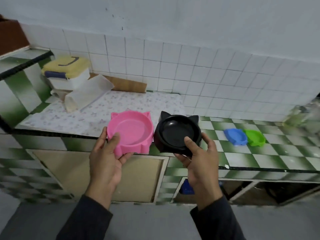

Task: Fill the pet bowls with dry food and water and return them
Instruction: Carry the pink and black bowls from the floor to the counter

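Step in hand: the person stood at the counter (259, 158) carrying two cat-eared bowls, both above its front edge and neither set down; by my reckoning the filling had not begun.
Left hand (105, 153): clamped on the pink bowl (130, 131), thumb over the near rim, fingers under the base.
Right hand (199, 156): gripped the black bowl (177, 132) the same way, thumb inside the rim.
Bowls in hand: side by side, nearly touching, tilted slightly toward the person; both looked empty and dry.
Other bowls: a blue bowl (235, 136) and a green bowl (254, 137) sat touching on the counter to the right; their contents were too small to tell.
Lidded tub (68, 73): yellow lid shut, at the back left of the counter; contents hidden, possibly the dry food.
Next move: likely setting both bowls flat on the counter, freeing a hand to open the tub.
Water source: none plainly seen; the far right was blurred.
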Available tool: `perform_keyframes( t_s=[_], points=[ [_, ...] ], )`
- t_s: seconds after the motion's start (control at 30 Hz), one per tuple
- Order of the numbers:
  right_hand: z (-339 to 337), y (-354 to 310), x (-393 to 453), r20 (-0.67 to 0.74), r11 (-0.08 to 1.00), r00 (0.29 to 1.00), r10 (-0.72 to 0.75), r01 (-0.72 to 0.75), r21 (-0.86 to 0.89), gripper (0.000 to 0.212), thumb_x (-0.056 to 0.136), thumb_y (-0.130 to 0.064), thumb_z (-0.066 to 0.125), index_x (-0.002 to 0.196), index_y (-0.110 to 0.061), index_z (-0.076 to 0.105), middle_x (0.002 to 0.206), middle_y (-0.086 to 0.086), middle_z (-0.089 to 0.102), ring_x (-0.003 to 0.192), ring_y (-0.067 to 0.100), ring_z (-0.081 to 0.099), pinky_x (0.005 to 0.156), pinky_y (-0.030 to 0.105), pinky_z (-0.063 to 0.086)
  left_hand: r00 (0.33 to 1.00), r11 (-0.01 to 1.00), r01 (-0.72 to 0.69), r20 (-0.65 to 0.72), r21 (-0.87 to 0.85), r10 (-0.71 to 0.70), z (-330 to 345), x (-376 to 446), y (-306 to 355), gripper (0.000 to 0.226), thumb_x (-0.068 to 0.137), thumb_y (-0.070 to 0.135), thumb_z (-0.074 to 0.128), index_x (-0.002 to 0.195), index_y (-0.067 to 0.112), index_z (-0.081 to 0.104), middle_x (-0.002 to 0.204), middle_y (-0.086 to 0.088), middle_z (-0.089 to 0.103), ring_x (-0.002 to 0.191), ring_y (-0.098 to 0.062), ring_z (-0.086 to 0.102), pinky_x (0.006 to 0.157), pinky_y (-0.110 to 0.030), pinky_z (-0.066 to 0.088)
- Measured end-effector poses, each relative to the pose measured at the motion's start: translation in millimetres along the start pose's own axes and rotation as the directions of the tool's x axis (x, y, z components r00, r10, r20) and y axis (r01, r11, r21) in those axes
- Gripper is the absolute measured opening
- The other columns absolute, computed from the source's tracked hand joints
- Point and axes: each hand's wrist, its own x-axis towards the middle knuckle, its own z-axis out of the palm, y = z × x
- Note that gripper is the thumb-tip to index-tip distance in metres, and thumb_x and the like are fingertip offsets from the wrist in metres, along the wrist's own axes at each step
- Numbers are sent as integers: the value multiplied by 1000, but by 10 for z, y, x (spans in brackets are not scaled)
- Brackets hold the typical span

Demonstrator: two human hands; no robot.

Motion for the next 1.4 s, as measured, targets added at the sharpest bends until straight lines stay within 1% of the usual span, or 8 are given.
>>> perform_keyframes(
  t_s=[0.2,0.5,0.63,0.77,0.93,1.07,1.27,1.4],
  points=[
    [-836,-362,151,-143,998,989,-49,54,34,56,88,-2,73,135,-23,51,116,13,69,99,31,73,61,36,60,991,995,95,91,42,-98,627,-232,-688,60,93,13,69,148,30,53,134,2,63,116,-25,66,71,-42,64],
    [-1890,-781,447,-374,984,922,-100,146,97,54,88,-1,73,133,-22,52,115,13,69,97,33,74,61,38,60,936,961,230,235,156,-262,1526,-335,-1654,61,95,9,66,150,30,50,143,-3,59,120,-26,65,87,-52,61],
    [-2300,-971,636,-456,975,878,-146,206,86,54,89,0,71,136,-18,50,115,10,69,88,25,76,60,40,60,897,937,273,293,218,-330,1937,-372,-2111,58,97,9,63,149,32,52,141,0,59,118,-24,64,79,-45,63],
    [-2668,-1122,885,-527,972,834,-162,228,63,53,89,-2,72,134,-19,50,120,7,67,92,25,75,63,43,62,867,913,303,318,273,-383,2333,-314,-2540,56,97,9,63,148,31,53,146,0,56,123,-29,62,85,-50,62],
    [-3081,-1368,1331,-562,974,814,-151,219,56,55,89,-3,73,135,-22,50,126,7,64,102,30,72,64,44,62,854,898,315,320,308,-409,2875,-232,-3009,56,96,8,65,146,32,56,143,0,58,123,-29,61,75,-46,64],
    [-3339,-1545,1753,-579,976,805,-129,205,67,54,89,-2,73,134,-23,50,127,9,63,103,35,71,69,53,62,849,891,330,315,312,-425,3260,-132,-3331,58,96,6,64,147,33,55,140,-1,60,121,-28,63,74,-43,64],
    [-3637,-1757,2296,-590,980,803,-87,174,92,59,90,0,70,139,-23,47,125,11,65,101,32,72,63,43,61,852,887,316,310,338,-421,3721,70,-3777,54,96,6,65,143,31,59,133,1,63,118,-29,64,77,-46,64],
    [-3832,-1863,2604,-578,982,815,-46,142,122,59,91,2,68,140,-22,46,124,11,62,100,33,72,65,45,62,861,887,314,291,339,-416,3906,177,-4053,53,95,5,65,142,30,60,137,1,62,118,-29,65,82,-51,62]
  ],
)
